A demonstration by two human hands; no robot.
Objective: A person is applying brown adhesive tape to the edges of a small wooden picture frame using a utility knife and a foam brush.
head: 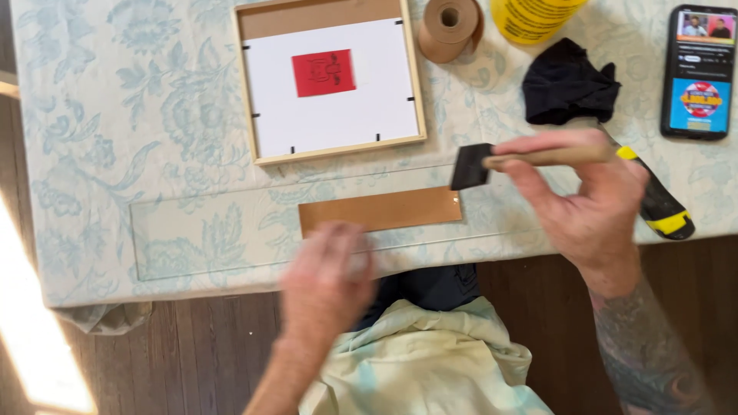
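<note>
Two hands over worktop (92, 253) w/ pale floral cloth. Right hand (588, 207), 3 o'clock, clamped on wooden handle of black foam brush (470, 166), head angled down twd brown strip (380, 210) at centre, prob. poised above it, not touching. Left hand (327, 280), 6 o'clock, motion-blurred at near edge of clear sheet (200, 238); open or closed: cannot tell. Wooden frame (330, 77) w/ red print face-up at 12, tape roll (450, 29) & yellow container (530, 17) beside it. Black rag (569, 81), phone (699, 73), yellow-black tool (661, 207) parked at 2–3, within reach. Dark plank floor (207, 353) below; sunlight at 8.
</note>
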